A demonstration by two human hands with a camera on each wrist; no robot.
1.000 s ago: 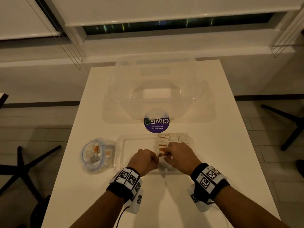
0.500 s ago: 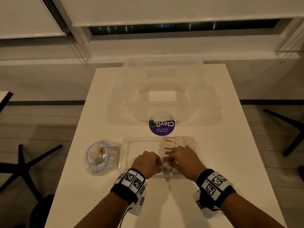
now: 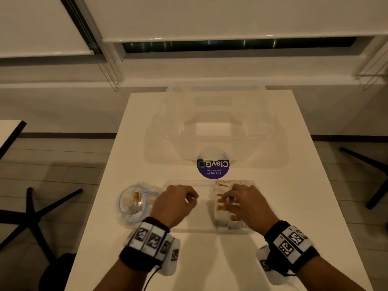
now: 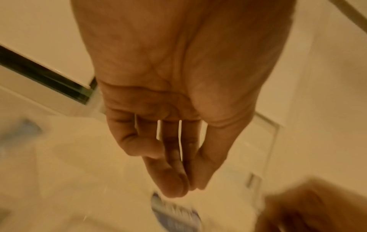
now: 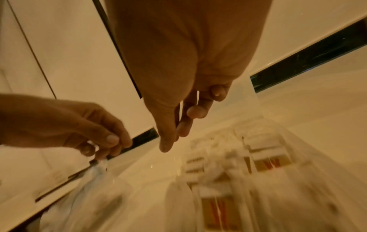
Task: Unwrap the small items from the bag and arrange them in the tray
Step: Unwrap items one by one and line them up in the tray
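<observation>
A clear shallow tray (image 3: pixel 189 182) lies on the white table in front of me. Its right part holds rows of small white and orange items (image 3: pixel 222 215), seen blurred in the right wrist view as items (image 5: pixel 266 163). My left hand (image 3: pixel 194 198) hovers over the tray's bare left half and pinches a crumpled clear wrapper (image 5: pixel 93 177) between thumb and fingertips (image 4: pixel 174 186). My right hand (image 3: pixel 227 198) rests over the items with loosely curled fingers (image 5: pixel 182 128); nothing shows between them. A clear bag (image 3: pixel 134 204) with more wrapped items lies left of the tray.
A large clear storage box (image 3: pixel 216 122) stands at the back of the table, with a round purple sticker (image 3: pixel 213 169) just before it. Black chair legs (image 3: pixel 42 208) stand on the floor to the left and right.
Both hands were together over the tray's middle, working on one item. They have parted: the left moved left with the wrapper, the right moved right over the rows of items.
</observation>
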